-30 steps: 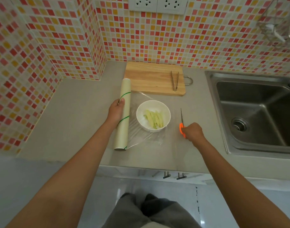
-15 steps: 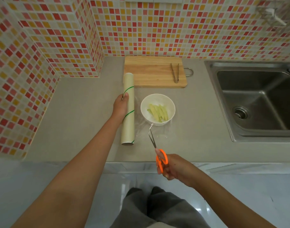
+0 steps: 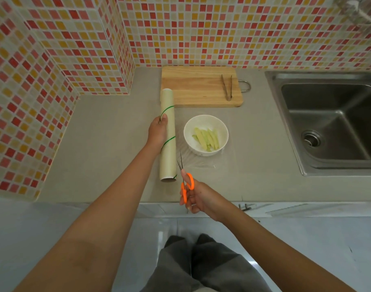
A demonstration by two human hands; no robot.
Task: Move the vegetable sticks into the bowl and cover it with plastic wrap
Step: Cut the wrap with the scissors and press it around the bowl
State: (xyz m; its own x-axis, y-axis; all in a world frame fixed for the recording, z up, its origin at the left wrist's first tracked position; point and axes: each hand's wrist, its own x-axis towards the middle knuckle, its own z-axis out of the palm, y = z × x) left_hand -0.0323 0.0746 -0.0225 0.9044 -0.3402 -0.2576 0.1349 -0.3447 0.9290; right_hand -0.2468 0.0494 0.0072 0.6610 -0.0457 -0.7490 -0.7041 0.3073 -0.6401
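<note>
A white bowl [image 3: 206, 123] holds pale green vegetable sticks [image 3: 206, 138] and stands on a clear sheet of plastic wrap [image 3: 203, 162] spread on the counter. The sheet runs left to a pale roll of plastic wrap [image 3: 168, 157] lying lengthwise. My left hand [image 3: 157, 132] rests on the roll's left side and holds it down. My right hand [image 3: 198, 197] grips orange-handled scissors [image 3: 185, 182] near the counter's front edge. Their blades are slightly apart and point at the sheet between roll and bowl.
A wooden cutting board [image 3: 197, 87] with metal tongs [image 3: 226, 87] lies behind the bowl against the tiled wall. A steel sink [image 3: 332, 123] takes up the right side. The tiled wall juts out at the left [image 3: 75, 60].
My right hand picked the scissors up from right of the bowl, swung them to the front edge, and now their tips sit closer to the roll. My left hand stayed on the roll.
</note>
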